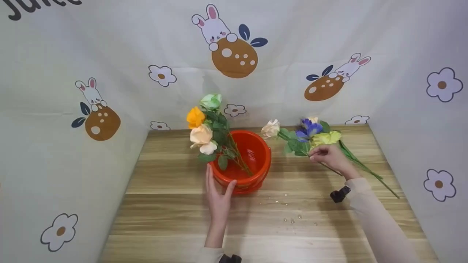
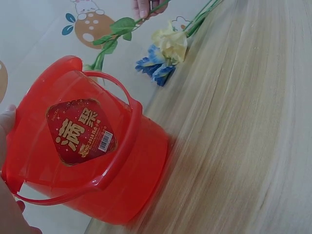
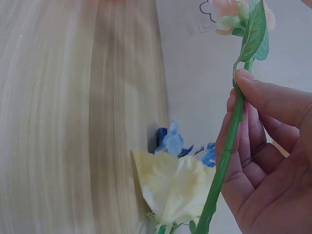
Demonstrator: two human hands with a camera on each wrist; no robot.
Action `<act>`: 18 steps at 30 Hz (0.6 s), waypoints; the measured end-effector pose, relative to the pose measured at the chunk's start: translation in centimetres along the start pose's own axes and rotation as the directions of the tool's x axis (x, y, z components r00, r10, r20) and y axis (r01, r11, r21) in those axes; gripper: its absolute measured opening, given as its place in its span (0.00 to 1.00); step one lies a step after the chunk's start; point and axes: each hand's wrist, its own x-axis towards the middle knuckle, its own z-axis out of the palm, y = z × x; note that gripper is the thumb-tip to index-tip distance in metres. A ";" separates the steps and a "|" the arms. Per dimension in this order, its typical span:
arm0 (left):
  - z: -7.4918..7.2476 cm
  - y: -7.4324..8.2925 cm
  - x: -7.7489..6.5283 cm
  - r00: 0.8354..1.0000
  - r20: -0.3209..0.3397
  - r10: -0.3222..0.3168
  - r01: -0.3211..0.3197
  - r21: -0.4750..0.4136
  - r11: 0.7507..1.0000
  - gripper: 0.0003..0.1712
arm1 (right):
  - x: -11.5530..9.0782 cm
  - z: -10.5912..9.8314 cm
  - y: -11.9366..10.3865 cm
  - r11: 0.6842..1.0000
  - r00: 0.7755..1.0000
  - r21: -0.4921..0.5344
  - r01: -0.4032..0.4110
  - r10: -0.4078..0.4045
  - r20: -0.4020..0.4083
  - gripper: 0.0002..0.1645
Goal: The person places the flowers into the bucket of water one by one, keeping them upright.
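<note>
A red plastic bucket (image 1: 266,160) stands on the table, its handle lowered in the left wrist view. My left hand (image 1: 218,199) rests against its near left side, fingers and thumb spread straight along the wall and rim. Artificial roses lean in the bucket over its left rim: a green one (image 1: 211,101), an orange one (image 1: 195,117) and a peach one (image 1: 201,135). Between thumb and fingers, my right hand (image 1: 333,159) pinches the green stem (image 3: 224,163) of a pale pink rose (image 1: 271,128). Beneath lie a blue-purple flower (image 1: 309,128) and a yellow flower (image 1: 326,138).
Long green stems (image 1: 369,170) stretch toward the table's right edge. Small clear drops or beads (image 1: 292,220) are scattered on the wooden table (image 1: 164,204) in front of the bucket. A printed cloth (image 1: 281,73) encloses the back and sides.
</note>
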 end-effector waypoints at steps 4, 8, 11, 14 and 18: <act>0.0 0.0 0.0 1.000 0.002 0.002 -0.002 0.017 1.000 0.53 | 0.4 0.3 -0.7 1.000 1.000 -0.006 0.014 -0.014 -0.001 0.16; 0.0 0.0 -0.1 1.000 0.004 -0.006 0.006 0.031 0.999 0.54 | 0.9 0.6 -1.4 1.000 1.000 0.016 0.023 -0.023 0.008 0.15; 0.0 0.1 0.0 1.000 0.005 -0.015 0.015 0.034 0.999 0.54 | 1.2 0.8 -1.8 0.999 0.999 0.029 0.033 -0.034 0.013 0.15; 0.0 0.2 -0.1 1.000 0.006 -0.025 0.025 0.030 0.999 0.54 | 1.7 1.0 -2.4 0.999 0.999 0.030 0.033 -0.033 0.017 0.15; 0.0 0.3 -0.1 0.999 0.005 -0.035 0.035 0.025 0.999 0.54 | 2.2 1.3 -3.0 0.999 0.999 0.012 0.038 -0.039 0.020 0.14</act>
